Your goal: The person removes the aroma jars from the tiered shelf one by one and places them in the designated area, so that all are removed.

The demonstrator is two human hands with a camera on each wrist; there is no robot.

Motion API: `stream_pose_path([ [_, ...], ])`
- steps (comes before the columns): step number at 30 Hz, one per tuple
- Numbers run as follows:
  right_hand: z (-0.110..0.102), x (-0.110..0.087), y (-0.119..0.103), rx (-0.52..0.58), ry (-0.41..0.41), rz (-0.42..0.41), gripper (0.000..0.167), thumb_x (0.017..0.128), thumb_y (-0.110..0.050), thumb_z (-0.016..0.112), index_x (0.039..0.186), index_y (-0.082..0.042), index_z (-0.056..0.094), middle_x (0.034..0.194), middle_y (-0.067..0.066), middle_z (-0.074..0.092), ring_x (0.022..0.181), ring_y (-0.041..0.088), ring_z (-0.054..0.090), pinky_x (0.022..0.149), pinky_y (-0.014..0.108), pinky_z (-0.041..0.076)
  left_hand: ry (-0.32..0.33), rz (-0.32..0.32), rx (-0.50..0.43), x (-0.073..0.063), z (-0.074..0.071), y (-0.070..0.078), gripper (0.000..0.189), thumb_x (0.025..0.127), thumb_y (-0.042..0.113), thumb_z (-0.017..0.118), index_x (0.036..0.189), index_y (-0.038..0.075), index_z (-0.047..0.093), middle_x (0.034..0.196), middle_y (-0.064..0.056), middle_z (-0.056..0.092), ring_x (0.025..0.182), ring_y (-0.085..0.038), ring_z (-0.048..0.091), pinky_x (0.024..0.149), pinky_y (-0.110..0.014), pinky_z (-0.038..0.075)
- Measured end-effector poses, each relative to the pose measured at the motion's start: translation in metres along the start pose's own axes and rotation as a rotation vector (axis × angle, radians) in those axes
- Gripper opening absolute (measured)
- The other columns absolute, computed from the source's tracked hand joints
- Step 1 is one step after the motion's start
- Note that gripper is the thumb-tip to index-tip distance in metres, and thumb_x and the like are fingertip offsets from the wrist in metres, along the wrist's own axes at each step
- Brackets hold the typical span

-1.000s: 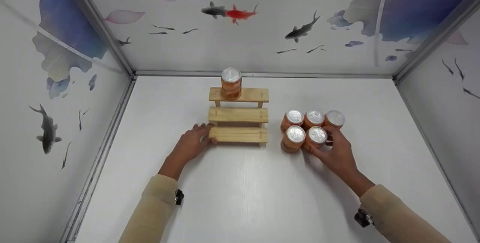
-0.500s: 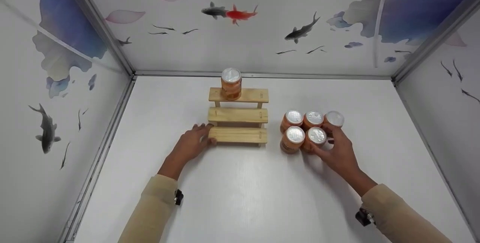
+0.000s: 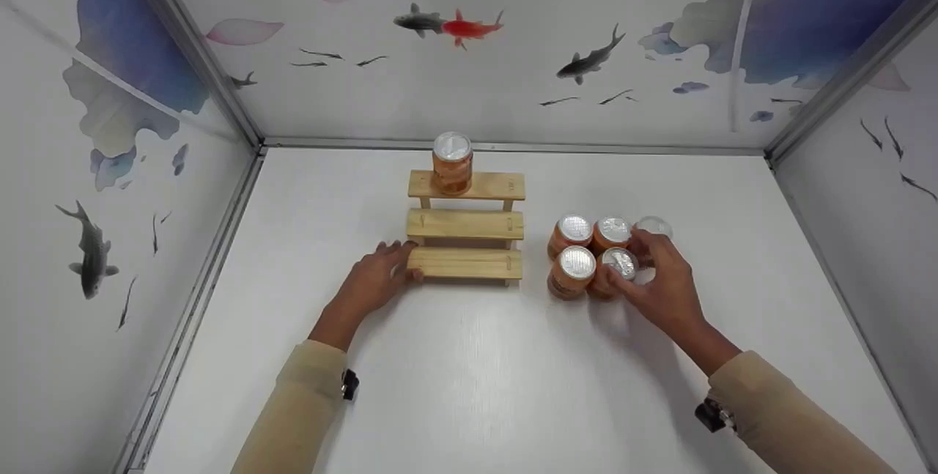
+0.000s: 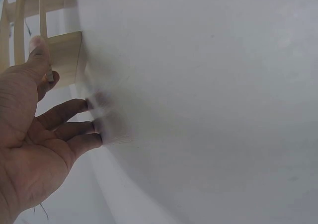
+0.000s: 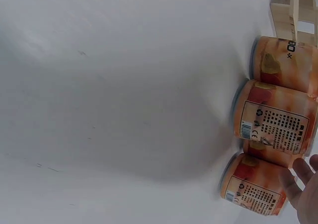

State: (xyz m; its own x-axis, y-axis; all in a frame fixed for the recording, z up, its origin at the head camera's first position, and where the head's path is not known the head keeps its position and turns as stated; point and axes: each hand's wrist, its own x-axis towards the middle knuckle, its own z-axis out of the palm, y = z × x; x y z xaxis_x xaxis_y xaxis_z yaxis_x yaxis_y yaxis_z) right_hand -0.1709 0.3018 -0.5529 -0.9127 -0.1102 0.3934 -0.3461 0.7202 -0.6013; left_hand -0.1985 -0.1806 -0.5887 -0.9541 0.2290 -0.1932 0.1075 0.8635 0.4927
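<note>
My left hand (image 3: 377, 280) pinches the left end of the bottom step of a three-step wooden display rack (image 3: 465, 263). In the left wrist view its thumb lies on one face of the board (image 4: 67, 57), the index finger behind it and the other fingertips down at the table. One orange can (image 3: 452, 173) with a silvery lid stands on the top step. My right hand (image 3: 667, 287) is loosely spread over the front right can (image 3: 602, 283) of a tight group, thumb at its lid. Its fingers reach toward the back right can (image 3: 654, 225), partly covering it.
Three more cans of the group stand upright: a front left can (image 3: 571, 280), a back left can (image 3: 574, 228) and a back middle can (image 3: 612, 231). A white table (image 3: 469, 386) carries everything. Printed wall panels (image 3: 513, 93) enclose it at the back and both sides.
My right hand has risen and drawn slightly right, its fingers loosening from around the front right can. The left hand, rack and cans stay where they were.
</note>
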Motion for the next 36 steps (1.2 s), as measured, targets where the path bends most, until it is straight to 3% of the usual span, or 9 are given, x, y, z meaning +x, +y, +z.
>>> stream_pose_path([
  [4,-0.001,0.008,-0.01,-0.034,0.003,-0.018,0.074,0.084,-0.011,0.098,0.146,0.005,0.06,0.131,0.022,0.069,0.112,0.039,0.077,0.092,0.037,0.066,0.0,0.0,-0.007,0.0,0.0,0.0,0.063,0.113,0.045,0.063,0.169,0.022,0.048,0.173,-0.022,0.046,0.164,-0.05,0.036,0.129,-0.073,0.036],
  [7,0.0,0.016,-0.016,-0.029,-0.011,-0.028,0.072,0.087,-0.013,0.096,0.146,0.004,0.059,0.132,0.023,0.068,0.12,0.041,0.075,0.098,0.055,0.065,0.004,0.0,-0.018,0.0,0.001,0.001,0.063,0.112,0.045,0.064,0.169,0.022,0.048,0.173,-0.022,0.046,0.164,-0.05,0.036,0.129,-0.073,0.035],
  [15,0.005,0.037,-0.029,-0.004,-0.032,-0.058,0.07,0.088,-0.016,0.095,0.147,0.001,0.06,0.136,0.023,0.067,0.124,0.042,0.07,0.093,0.06,0.067,0.004,0.015,-0.012,-0.001,0.0,0.002,0.064,0.112,0.046,0.064,0.169,0.021,0.048,0.172,-0.022,0.047,0.164,-0.051,0.036,0.129,-0.072,0.037],
  [21,0.008,0.053,-0.038,-0.052,-0.053,-0.068,0.073,0.088,-0.022,0.096,0.149,0.001,0.061,0.143,0.022,0.067,0.129,0.044,0.07,0.105,0.064,0.06,0.008,0.036,-0.001,-0.001,-0.002,0.002,0.067,0.111,0.048,0.064,0.168,0.017,0.049,0.17,-0.025,0.048,0.162,-0.053,0.038,0.129,-0.071,0.037],
  [31,0.016,0.078,-0.057,-0.059,-0.129,-0.097,0.082,0.093,-0.025,0.093,0.16,-0.003,0.052,0.154,0.02,0.061,0.14,0.043,0.065,0.107,0.061,0.061,0.012,0.011,-0.019,-0.001,0.0,0.002,0.065,0.112,0.049,0.062,0.168,0.018,0.049,0.171,-0.023,0.047,0.163,-0.052,0.037,0.13,-0.069,0.036],
  [36,0.025,0.089,-0.068,-0.048,-0.144,-0.1,0.085,0.095,-0.039,0.091,0.162,-0.007,0.051,0.157,0.017,0.06,0.144,0.04,0.063,0.112,0.058,0.059,0.006,-0.012,-0.022,-0.001,-0.001,0.004,0.067,0.111,0.05,0.062,0.169,0.021,0.047,0.173,-0.021,0.047,0.164,-0.049,0.036,0.131,-0.069,0.035],
])
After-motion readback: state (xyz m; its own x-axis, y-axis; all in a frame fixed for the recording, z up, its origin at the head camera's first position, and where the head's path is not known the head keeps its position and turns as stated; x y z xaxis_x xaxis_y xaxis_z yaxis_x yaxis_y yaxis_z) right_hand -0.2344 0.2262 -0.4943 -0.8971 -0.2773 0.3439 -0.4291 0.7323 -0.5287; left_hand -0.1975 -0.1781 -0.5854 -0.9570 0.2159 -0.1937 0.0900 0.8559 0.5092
